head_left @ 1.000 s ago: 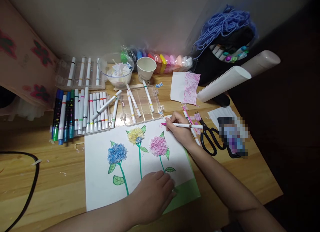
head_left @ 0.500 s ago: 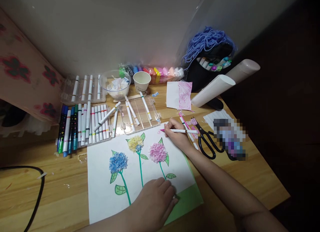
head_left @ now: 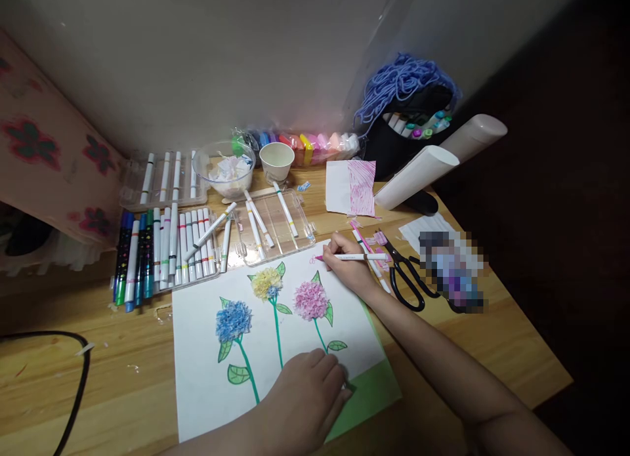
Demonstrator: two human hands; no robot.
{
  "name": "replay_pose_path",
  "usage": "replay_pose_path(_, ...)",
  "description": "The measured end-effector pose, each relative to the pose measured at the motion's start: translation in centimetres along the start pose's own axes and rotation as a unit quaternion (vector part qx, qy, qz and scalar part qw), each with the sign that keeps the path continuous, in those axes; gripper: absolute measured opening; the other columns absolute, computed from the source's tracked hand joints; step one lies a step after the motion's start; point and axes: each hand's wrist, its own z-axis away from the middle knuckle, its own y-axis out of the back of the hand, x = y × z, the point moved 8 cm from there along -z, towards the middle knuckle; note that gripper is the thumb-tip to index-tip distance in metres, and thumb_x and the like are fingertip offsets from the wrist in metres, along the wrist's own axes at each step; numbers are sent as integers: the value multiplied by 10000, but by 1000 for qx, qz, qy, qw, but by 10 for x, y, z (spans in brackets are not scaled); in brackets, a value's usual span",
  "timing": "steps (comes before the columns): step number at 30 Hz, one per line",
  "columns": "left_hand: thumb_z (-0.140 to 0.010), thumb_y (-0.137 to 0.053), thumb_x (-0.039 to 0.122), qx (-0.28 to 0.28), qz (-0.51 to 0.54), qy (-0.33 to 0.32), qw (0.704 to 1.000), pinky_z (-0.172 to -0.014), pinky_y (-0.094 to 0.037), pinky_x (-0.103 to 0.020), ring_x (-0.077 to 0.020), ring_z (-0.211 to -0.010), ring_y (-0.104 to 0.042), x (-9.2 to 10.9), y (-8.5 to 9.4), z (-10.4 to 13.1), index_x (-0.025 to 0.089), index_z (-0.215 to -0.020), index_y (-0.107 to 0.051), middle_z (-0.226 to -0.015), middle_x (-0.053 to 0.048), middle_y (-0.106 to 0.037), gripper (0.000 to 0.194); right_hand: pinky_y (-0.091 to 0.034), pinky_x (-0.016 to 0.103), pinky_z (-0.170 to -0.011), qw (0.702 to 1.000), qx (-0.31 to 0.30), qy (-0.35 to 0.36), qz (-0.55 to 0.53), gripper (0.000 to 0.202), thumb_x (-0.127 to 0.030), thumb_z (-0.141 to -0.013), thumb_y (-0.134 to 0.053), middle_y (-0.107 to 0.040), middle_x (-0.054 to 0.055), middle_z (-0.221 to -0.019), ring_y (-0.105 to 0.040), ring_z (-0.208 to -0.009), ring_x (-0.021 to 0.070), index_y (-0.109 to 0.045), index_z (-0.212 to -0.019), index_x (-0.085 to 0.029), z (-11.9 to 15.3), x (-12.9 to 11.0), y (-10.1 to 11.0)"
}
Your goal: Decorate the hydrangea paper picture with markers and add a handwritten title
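My right hand [head_left: 348, 262] pinches a white marker [head_left: 361, 257] whose pink tip meets the white paper [head_left: 197, 384] near its upper right. Beside the tip is a small pink drawn outline [head_left: 312, 260]. Three textured flowers decorate the sheet: a blue one [head_left: 233, 321], a yellow one [head_left: 267, 283] with a bit of blue, and a pink one [head_left: 312, 300], with green stems and leaves. Low on the sheet rests my left hand [head_left: 312, 390], its fingers curled together over the stems' lower ends; whatever may be within them is hidden. A green sheet [head_left: 371, 397] shows underneath.
Black-handled scissors [head_left: 407, 279] and pink scraps lie right of my right hand. Behind the paper are a marker case [head_left: 290, 243], several loose markers, a clear bowl [head_left: 224, 174] and a paper cup [head_left: 276, 162]. Rolled paper [head_left: 418, 177] leans at the right.
The marker tip has shifted very slightly along the pink outline. My left hand stays where it was, and the whole view has moved a little.
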Motion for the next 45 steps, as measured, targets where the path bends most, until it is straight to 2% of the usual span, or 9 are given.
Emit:
replay_pose_path(12,-953,-323,261,-4,-8,-1,1000,-624,-401,-315,-195,-755,-516,2,2,0,181,-877,-500,-863,-35,-592,209,-393,252,-561,1000,-27,1,-7,267,-263,-830,-549,-538,-37,-518,-529,-531,127,-449,-588,-210,2,-1,-3)
replay_pose_path(27,-954,-326,267,1,-6,3,1000,-629,-399,-302,-189,-755,-517,0,1,0,189,-884,-496,-862,-32,-594,200,-403,251,-560,1000,-22,1,-4,280,-297,-832,-561,-557,-38,-517,-545,-521,130,-439,-594,-213,2,-2,-3)
replay_pose_path(40,-946,-336,257,4,-13,2,1000,-596,-382,-311,-187,-733,-514,2,5,0,187,-853,-489,-846,-25,-588,192,-418,254,-585,999,-34,-2,-19,257,-316,-822,-595,-608,-18,-565,-584,-575,140,-493,-613,-205,3,-1,-5)
replay_pose_path(45,-944,-344,261,1,-12,3,1000,-612,-391,-317,-190,-749,-518,1,3,1,189,-874,-492,-855,-22,-589,178,-412,251,-576,1000,-16,-7,-16,279,-309,-827,-586,-584,-30,-529,-569,-542,132,-463,-599,-207,2,-2,-2)
